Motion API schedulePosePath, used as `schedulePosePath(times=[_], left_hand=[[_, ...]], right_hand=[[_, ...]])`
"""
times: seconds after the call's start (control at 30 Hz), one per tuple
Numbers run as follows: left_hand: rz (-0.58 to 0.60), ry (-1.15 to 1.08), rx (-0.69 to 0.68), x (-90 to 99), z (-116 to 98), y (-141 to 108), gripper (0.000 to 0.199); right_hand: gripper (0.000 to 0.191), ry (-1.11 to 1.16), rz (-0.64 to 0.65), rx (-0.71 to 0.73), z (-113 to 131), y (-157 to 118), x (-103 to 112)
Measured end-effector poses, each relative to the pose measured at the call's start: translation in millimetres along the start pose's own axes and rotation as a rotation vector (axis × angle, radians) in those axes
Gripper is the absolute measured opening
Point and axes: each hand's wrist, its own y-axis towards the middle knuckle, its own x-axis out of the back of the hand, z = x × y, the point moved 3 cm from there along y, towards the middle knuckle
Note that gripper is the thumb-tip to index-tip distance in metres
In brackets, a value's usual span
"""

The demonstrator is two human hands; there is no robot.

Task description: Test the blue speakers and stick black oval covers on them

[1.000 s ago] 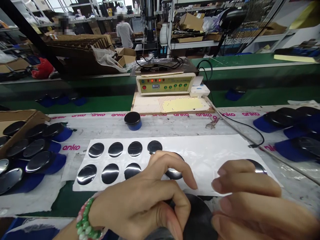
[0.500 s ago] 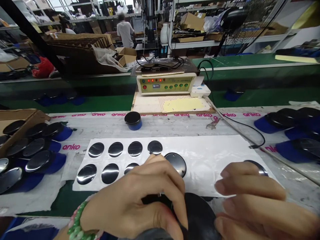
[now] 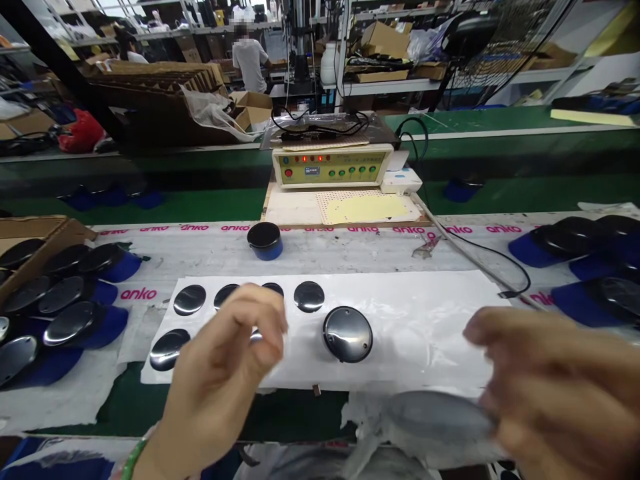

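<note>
My left hand [image 3: 225,373] hovers over the left part of a white sheet [image 3: 420,333], fingers curled toward the thumb in a pinch; whatever is between the fingertips does not show. My right hand [image 3: 560,387], smeared by motion, is at the right with its fingers against a blurred round grey-black piece [image 3: 440,427]. Between the hands, a glossy black round cover [image 3: 347,335] with small holes lies on the sheet. Shiny black disc stickers [image 3: 309,297] sit in rows on the sheet's left; my left hand hides some.
A blue round unit with a black top [image 3: 265,241] stands behind the sheet. More blue-and-black units lie at the left [image 3: 87,323] and right [image 3: 590,300]. A control box [image 3: 333,167] with lit red lamps sits at the back; a cable [image 3: 475,263] runs right.
My hands have come apart from around the dark round piece. My left hand has moved left and up; the piece has shifted right with my right hand. The black cover is now fully visible.
</note>
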Motion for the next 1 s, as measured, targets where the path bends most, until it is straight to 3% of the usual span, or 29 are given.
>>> schedulePosePath(times=[0.03, 0.07, 0.17, 0.23, 0.37, 0.53, 0.77, 1.0], left_hand=[[-0.095, 0.044, 0.058, -2.1, 10, -8, 0.002], [-0.129, 0.105, 0.134, -8.2, 20, -16, 0.014], [-0.007, 0.214, 0.384, -39.6, 47, -32, 0.074], [0.061, 0.205, 0.471, -58.0, 59, -37, 0.088], [0.039, 0.239, 0.372, -71.0, 67, -38, 0.065], [-0.024, 0.283, 0.252, -69.7, 69, -40, 0.065], [-0.028, 0.292, 0.26, -70.4, 69, -40, 0.064], [-0.037, 0.313, 0.234, -70.1, 70, -41, 0.064]], right_hand=[[0.012, 0.049, -0.02, -0.102, -8, 0, -2], [0.009, 0.121, -0.003, -0.192, -17, -1, -8], [0.011, 0.339, 0.124, -0.438, -37, -6, -35], [0.018, 0.42, 0.161, -0.539, -43, -11, -53], [0.024, 0.493, 0.152, -0.702, -41, -18, -73], [0.029, 0.519, 0.184, -0.882, -37, -25, -78], [0.026, 0.55, 0.181, -0.893, -38, -30, -80], [0.026, 0.344, 0.111, -0.803, -30, -21, -78]])
